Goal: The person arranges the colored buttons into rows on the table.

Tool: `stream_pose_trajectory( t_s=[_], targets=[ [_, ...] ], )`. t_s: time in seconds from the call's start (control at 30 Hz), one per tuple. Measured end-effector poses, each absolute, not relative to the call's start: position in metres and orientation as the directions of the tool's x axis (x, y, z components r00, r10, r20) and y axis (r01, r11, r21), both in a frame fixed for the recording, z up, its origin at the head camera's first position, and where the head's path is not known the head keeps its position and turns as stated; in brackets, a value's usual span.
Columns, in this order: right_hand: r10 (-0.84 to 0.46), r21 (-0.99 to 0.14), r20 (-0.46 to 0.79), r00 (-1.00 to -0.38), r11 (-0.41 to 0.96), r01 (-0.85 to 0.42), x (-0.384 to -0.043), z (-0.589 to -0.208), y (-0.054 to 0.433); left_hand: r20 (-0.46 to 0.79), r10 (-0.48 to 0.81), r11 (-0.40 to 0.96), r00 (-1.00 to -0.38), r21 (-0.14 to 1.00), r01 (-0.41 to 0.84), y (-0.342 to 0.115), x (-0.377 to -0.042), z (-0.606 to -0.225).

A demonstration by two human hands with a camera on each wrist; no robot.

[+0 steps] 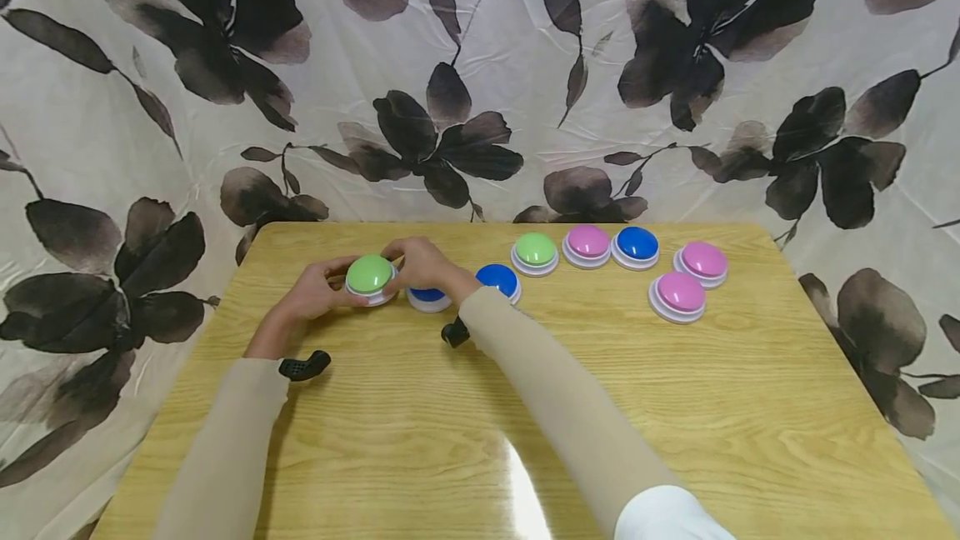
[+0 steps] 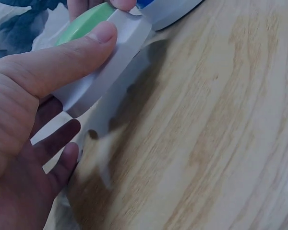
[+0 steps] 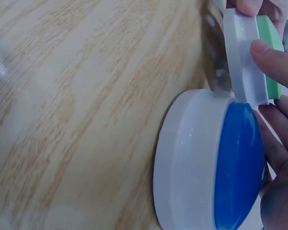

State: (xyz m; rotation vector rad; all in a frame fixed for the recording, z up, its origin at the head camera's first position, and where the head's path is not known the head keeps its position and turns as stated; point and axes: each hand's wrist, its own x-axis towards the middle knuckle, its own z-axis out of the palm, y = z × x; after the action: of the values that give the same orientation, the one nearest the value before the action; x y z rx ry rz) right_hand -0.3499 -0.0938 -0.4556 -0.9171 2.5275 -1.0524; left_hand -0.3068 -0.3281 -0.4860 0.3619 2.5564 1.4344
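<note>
A round green push button (image 1: 369,273) with a white base is held between both hands at the table's left back. My left hand (image 1: 309,292) grips its left side, with the thumb across the white rim in the left wrist view. From the right, my right hand (image 1: 422,263) pinches the opposite edge. A gap with shadow shows under the base (image 2: 103,72), so it is off the tabletop. Just right of it sits a blue push button (image 3: 242,167), partly covered by the right hand in the head view. Another blue push button (image 1: 498,277) is partly behind the right wrist.
Along the back stand a green button (image 1: 536,249), a pink button (image 1: 587,242) and a blue button (image 1: 637,244). Two pink buttons (image 1: 681,293) are farther right. Floral cloth (image 1: 480,90) hangs behind the wooden table (image 1: 420,440).
</note>
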Motion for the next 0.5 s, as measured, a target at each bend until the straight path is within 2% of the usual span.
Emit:
stream_pose_trajectory(
  t_s=[0.5],
  targets=[
    [-0.62, -0.696, -0.009, -0.785, 0.567, -0.44, -0.3528, -0.4655, -0.0931, -0.063, 0.294, 0.504, -0.954, 0.858, 0.099, -0.3251, -0.3073, -0.4923]
  ],
)
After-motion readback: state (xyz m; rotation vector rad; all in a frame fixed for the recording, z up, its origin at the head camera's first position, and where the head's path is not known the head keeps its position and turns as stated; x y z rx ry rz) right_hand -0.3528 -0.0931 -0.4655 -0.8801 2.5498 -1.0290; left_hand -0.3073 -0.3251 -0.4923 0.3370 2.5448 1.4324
